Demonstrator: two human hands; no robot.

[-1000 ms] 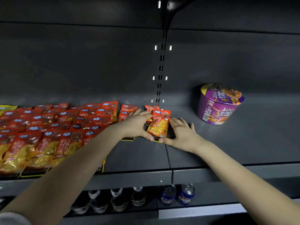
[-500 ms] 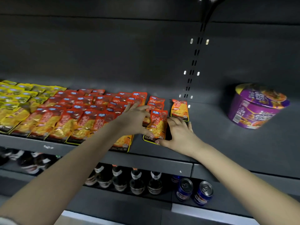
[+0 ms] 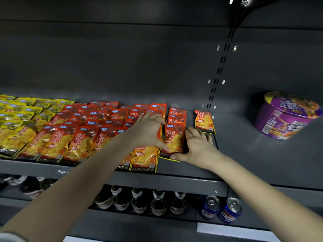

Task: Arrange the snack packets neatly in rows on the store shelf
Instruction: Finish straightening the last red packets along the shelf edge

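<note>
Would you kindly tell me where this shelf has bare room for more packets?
Bare shelf lies between the lone orange packet and the purple noodle bowl, and in front of both. Left of the right hand, packet rows overlap tightly.

A single head-worn camera is looking forward and slightly down, sitting near the shelf (image 3: 253, 154). It is facing the back panel (image 3: 122, 58), also catching bottles (image 3: 139, 201) below.

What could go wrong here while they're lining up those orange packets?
The front packets lie right at the shelf edge; a nudge from the left hand could slide them off toward the bottles below. The packet between it and the right hand may buckle or end up crooked. The lone packet sits apart, likely out of row.
</note>
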